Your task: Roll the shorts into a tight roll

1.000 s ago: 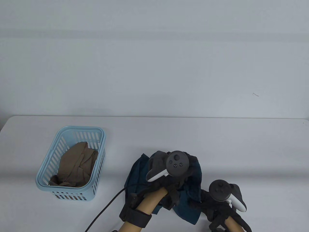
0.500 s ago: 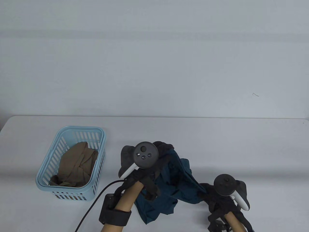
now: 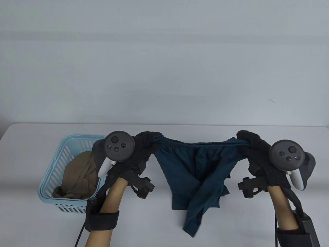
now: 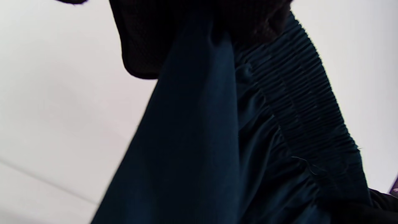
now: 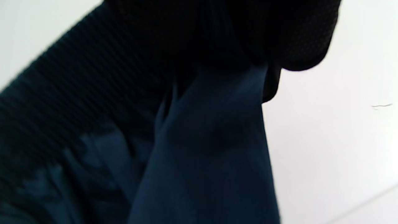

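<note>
Here both forearms rise from the near edge, spread wide apart, each with a strap at the wrist. The left hand (image 3: 140, 149) has its fingers curled around the left end of the shorts' (image 3: 195, 175) waistband, and the right hand (image 3: 253, 149) is clenched on the right end, so the gathered elastic stretches between them in a shallow sag. The dark teal shorts hang down from this line, held up above the white counter (image 3: 231, 205), the legs twisted across one another and tapering to a point toward the near edge. In both wrist views, gloved fingers (image 4: 199, 34) bunch the ribbed waistband close to the lens. Farther left, behind the left forearm, a light blue basket (image 3: 51, 185) holds a crumpled brown cloth (image 3: 79, 177).
</note>
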Available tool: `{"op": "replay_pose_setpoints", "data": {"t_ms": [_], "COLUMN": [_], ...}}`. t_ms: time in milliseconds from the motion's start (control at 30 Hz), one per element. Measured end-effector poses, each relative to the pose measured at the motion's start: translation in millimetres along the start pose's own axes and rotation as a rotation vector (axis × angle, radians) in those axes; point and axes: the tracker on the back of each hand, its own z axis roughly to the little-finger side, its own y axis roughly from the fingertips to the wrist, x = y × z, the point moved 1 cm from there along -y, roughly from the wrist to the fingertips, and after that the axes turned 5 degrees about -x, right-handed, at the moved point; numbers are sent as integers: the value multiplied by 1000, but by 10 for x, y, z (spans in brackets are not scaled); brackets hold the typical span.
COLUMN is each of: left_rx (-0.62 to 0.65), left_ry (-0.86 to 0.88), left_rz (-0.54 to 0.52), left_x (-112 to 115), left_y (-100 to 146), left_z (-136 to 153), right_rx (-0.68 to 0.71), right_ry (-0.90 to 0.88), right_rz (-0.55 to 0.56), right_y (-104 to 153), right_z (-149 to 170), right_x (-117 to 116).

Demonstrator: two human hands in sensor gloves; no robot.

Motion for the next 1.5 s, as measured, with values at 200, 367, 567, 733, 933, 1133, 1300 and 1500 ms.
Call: {"op": "replay_pose_setpoints", "data": {"t_ms": [200, 367, 567, 733, 933, 1133, 1300, 1500], "left_rx": [100, 172, 271, 195, -32, -201, -53, 47], "left_ry": [4, 37, 82, 74, -34, -209, -143, -220], "left_rz": [31, 149, 177, 187, 162, -12, -228, -170], "left_x": [-202, -262, -505, -504, -25, 124, -292, -150], "left_y": [106, 310, 504, 295, -408, -966, -789, -329], "left_z": [-234, -329, -547, -488, 69, 370, -85, -81], "right_rx": [85, 140, 229, 171, -103, -133, 83, 179], "right_ry": [-78, -105, -181, -151, 3, 54, 56, 115], "right_rz": [-179, -449, -727, -750, -687, -293, 66, -16], "right_y": [48, 171, 251, -12, -606, -1072, -964, -499], "right_z": [-48, -94, -311, -324, 114, 105, -329, -237], "right_x": [329, 494, 705, 678, 82, -259, 158, 174]}}
